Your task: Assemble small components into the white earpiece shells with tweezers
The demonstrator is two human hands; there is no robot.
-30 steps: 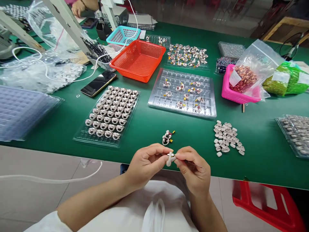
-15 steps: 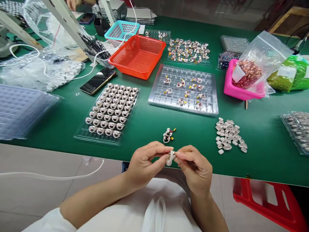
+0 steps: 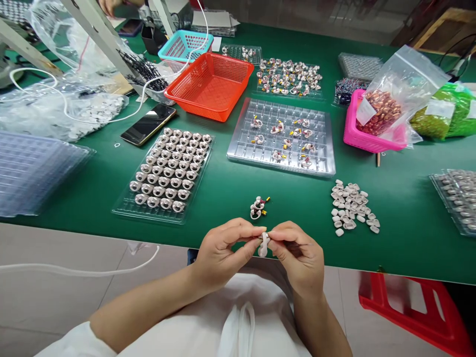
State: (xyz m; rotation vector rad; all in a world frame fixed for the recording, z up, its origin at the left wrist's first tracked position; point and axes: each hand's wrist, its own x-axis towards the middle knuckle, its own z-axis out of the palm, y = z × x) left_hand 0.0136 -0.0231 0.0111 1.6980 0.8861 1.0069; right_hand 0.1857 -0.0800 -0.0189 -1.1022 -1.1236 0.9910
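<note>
Between the fingertips of both hands, at the table's front edge, is a small whitish clip-shaped earphone shell [image 3: 264,245] with a rounded lower end. My left hand [image 3: 225,248] pinches it from the left with thumb and forefinger. From the other side my right hand [image 3: 299,253] grips it the same way; its lower fingers are curled. Just beyond the fingertips lie a few similar earphone parts [image 3: 256,208] with dark red wires and yellow ends. To the right is a loose pile of small whitish caps [image 3: 349,206].
A clear tray of whitish shells [image 3: 171,168] lies left, a phone [image 3: 148,124] behind it. A stack of clear trays [image 3: 282,136] holds wired parts at centre. Red basket [image 3: 210,87] and pink basket [image 3: 372,136] stand farther back. A red stool [image 3: 412,307] is below right.
The shell has turned slightly in my fingers, its rounded end now pointing more straight down. My right hand has shifted a little to the left. The camera view has moved slightly.
</note>
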